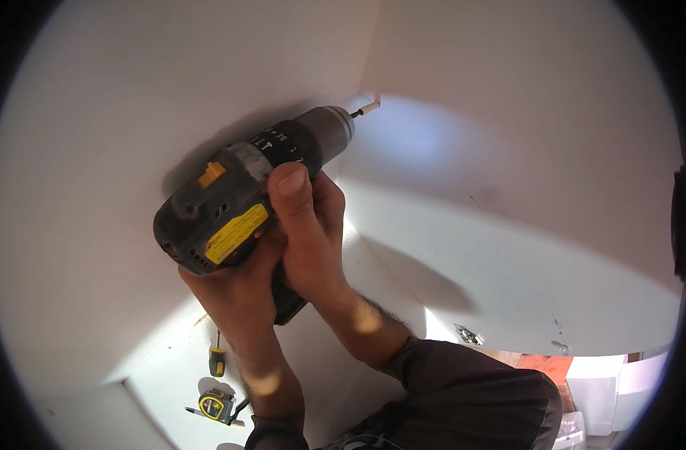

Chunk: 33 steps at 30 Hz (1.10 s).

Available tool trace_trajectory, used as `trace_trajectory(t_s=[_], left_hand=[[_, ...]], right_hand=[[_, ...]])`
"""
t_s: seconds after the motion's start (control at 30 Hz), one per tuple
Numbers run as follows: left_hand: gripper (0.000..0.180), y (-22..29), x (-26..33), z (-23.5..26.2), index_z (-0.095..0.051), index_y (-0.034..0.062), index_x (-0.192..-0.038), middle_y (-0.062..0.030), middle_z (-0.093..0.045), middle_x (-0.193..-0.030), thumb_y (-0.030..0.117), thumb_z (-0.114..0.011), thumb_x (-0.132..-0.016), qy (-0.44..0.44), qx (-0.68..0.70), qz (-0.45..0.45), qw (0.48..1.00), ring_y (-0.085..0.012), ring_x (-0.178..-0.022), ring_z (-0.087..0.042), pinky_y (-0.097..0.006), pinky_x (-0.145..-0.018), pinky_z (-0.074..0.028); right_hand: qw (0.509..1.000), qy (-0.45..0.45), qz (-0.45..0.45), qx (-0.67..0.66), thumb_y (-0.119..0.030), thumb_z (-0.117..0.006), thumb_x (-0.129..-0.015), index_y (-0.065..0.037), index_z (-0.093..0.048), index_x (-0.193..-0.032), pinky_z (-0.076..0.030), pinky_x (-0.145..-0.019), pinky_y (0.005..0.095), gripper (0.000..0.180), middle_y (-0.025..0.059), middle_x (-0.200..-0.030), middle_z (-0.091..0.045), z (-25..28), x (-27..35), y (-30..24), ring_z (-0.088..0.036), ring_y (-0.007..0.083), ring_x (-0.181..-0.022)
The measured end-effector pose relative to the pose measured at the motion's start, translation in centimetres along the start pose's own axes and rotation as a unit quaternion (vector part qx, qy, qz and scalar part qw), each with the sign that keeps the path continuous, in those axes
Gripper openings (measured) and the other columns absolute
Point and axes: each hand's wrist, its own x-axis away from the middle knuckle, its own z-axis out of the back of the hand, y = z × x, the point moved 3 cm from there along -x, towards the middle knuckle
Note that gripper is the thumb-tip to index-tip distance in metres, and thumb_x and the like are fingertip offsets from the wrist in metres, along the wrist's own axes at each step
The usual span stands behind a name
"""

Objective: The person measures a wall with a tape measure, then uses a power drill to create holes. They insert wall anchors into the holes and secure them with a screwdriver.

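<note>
A black and grey cordless drill [242, 169] with a yellow label is held up against the white panels, its chuck pointing up to the right. At its front, a dark bit with a pale, sleeve-like piece [369, 109] reaches the seam in the corner. Beneath the drill's back end, my left hand [234, 296] is closed around its handle. My right hand [313, 232] presses against the near side, thumb up along the body and fingers partly hidden. The handle's dark lower end [288, 302] shows between my wrists.
White panels [508, 150] meet at a corner around the drill. Below on the left lie a yellow and black screwdriver [217, 361] and a tape measure [215, 405]. A metal hinge [469, 334] sits on the right panel's lower edge. My dark-clothed leg [470, 397] fills the lower right.
</note>
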Motion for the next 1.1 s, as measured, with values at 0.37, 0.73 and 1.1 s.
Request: trace_trajectory(t_s=[0.37,0.73,1.1], left_hand=[[0.042,-0.4,0.0,0.0,-0.073,-0.0014,-0.11,-0.0089,-0.079,-0.101,0.001,-0.089,-0.072,-0.024,0.032,0.01,0.999,-0.0178,-0.09,-0.076,-0.032,-0.085,-0.06],[0.04,-0.1,-0.2,0.0,-0.074,-0.0022,-0.109,-0.0089,-0.079,-0.098,0.003,-0.09,-0.073,-0.02,0.007,-0.009,1.0,-0.0184,-0.086,-0.076,-0.031,-0.082,-0.061],[0.037,-0.3,-0.2,0.1,-0.074,-0.0025,-0.109,-0.0095,-0.079,-0.099,0.003,-0.088,-0.074,-0.025,-0.001,0.002,1.0,-0.0182,-0.087,-0.076,-0.031,-0.08,-0.061]], right_hand=[[0.999,0.024,0.002,0.041,-0.045,-0.07,-0.103,0.005,-0.061,-0.117,-0.055,-0.084,0.0292,0.052,0.0082,-0.101,-0.07,0.2,0.2,-0.1,-0.065,0.012,-0.094],[0.999,0.02,0.004,0.04,-0.048,-0.069,-0.103,0.004,-0.062,-0.116,-0.054,-0.084,0.028,0.054,0.0067,-0.101,-0.07,0.1,0.1,-0.3,-0.064,0.0111,-0.095],[0.999,0.02,0.01,0.044,-0.05,-0.069,-0.103,0.004,-0.06,-0.12,-0.053,-0.087,0.0277,0.057,0.0071,-0.106,-0.068,0.5,0.1,0.3,-0.063,0.0113,-0.099]])
